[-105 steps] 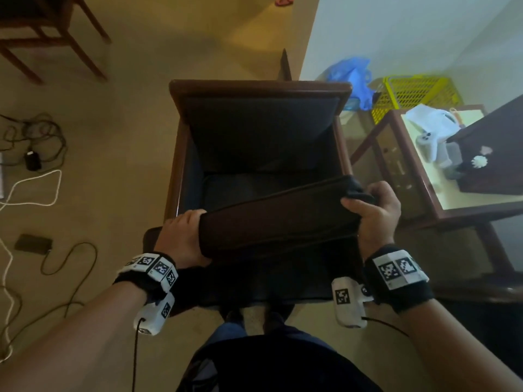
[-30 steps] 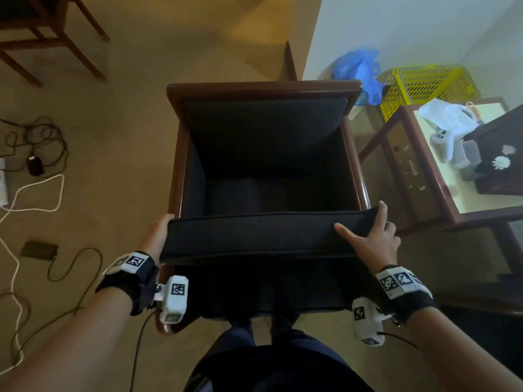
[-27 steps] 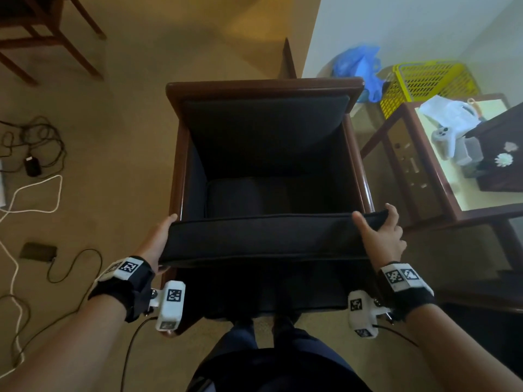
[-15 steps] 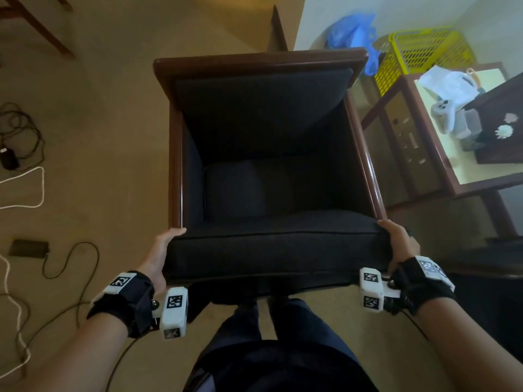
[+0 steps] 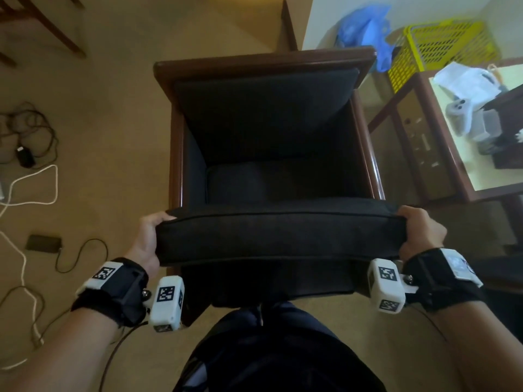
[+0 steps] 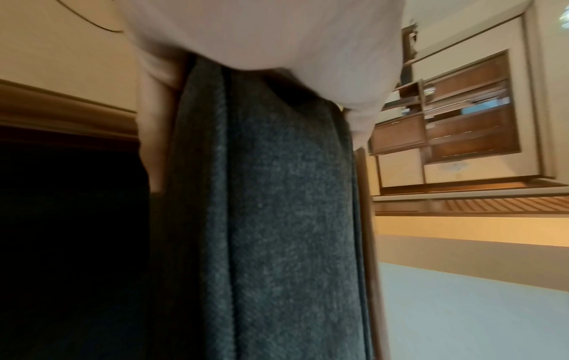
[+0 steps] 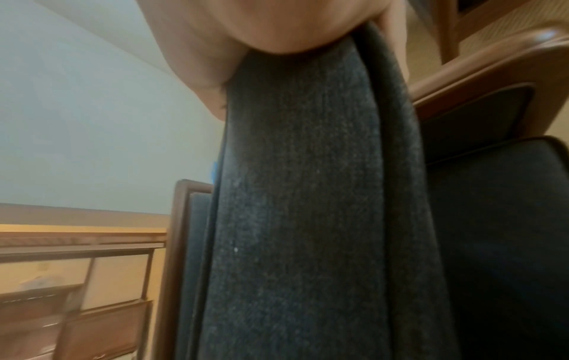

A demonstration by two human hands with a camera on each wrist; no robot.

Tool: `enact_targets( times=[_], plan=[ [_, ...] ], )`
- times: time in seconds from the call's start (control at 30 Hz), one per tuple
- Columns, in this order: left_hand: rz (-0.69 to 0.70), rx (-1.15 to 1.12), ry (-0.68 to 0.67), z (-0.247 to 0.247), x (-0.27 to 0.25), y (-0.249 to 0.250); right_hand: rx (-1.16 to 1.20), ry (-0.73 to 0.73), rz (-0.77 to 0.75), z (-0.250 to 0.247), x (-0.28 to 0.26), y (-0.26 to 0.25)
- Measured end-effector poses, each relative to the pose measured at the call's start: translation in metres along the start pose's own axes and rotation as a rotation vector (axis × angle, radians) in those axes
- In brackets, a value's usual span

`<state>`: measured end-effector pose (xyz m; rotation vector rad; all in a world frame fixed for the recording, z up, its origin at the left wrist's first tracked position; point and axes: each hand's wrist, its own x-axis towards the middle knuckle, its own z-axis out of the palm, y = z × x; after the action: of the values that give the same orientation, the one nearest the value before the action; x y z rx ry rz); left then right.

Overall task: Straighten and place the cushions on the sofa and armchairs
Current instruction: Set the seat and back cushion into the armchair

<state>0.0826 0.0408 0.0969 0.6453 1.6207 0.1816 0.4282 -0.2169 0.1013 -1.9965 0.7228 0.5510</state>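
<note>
A dark grey seat cushion (image 5: 278, 239) is held level over the front of a wooden armchair (image 5: 266, 59), its near edge facing me. My left hand (image 5: 148, 236) grips the cushion's left end, thumb on top. My right hand (image 5: 418, 233) grips its right end the same way. Both wrist views are filled by the cushion's grey side (image 6: 270, 219) (image 7: 301, 219) running away from the palm. A dark back cushion (image 5: 263, 114) leans against the chair's backrest. Another dark cushion (image 5: 237, 182) lies deep on the seat.
A wooden side table (image 5: 458, 154) with a white game controller (image 5: 462, 111) stands right of the chair. A yellow basket (image 5: 444, 46) and a blue bag (image 5: 365, 29) lie behind it. Cables (image 5: 31, 179) trail over the floor on the left. My legs (image 5: 268, 349) stand against the chair's front.
The cushion turned from tilted on edge to flat and came down toward the chair's front. Both hands shifted from its near edge to gripping its two ends.
</note>
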Motion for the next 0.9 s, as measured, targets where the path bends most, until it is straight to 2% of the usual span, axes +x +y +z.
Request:
enact_targets(
  times=[0.17, 0.27, 0.33, 0.53, 0.63, 0.73, 0.9],
  plan=[
    [0.183, -0.042, -0.044, 0.024, 0.0, 0.067, 0.171, -0.06, -0.02, 0.021, 0.0, -0.043],
    [0.213, -0.031, -0.049, 0.036, 0.011, 0.089, 0.186, -0.123, -0.033, 0.042, 0.005, -0.052],
    [0.19, 0.003, -0.055, 0.041, 0.021, 0.091, 0.176, -0.147, -0.019, 0.056, 0.011, -0.049],
    [-0.08, 0.226, -0.056, 0.038, 0.048, 0.071, 0.033, -0.167, 0.075, 0.072, 0.031, -0.027],
    [-0.178, 0.299, -0.074, 0.033, 0.052, 0.058, -0.001, -0.155, 0.045, 0.072, 0.032, -0.017],
    [-0.155, 0.258, -0.087, 0.035, 0.061, 0.057, -0.049, -0.154, 0.038, 0.076, 0.034, -0.024],
    [0.007, 0.105, 0.094, 0.06, 0.07, 0.088, -0.117, -0.228, 0.038, 0.1, 0.037, -0.07]
  ],
)
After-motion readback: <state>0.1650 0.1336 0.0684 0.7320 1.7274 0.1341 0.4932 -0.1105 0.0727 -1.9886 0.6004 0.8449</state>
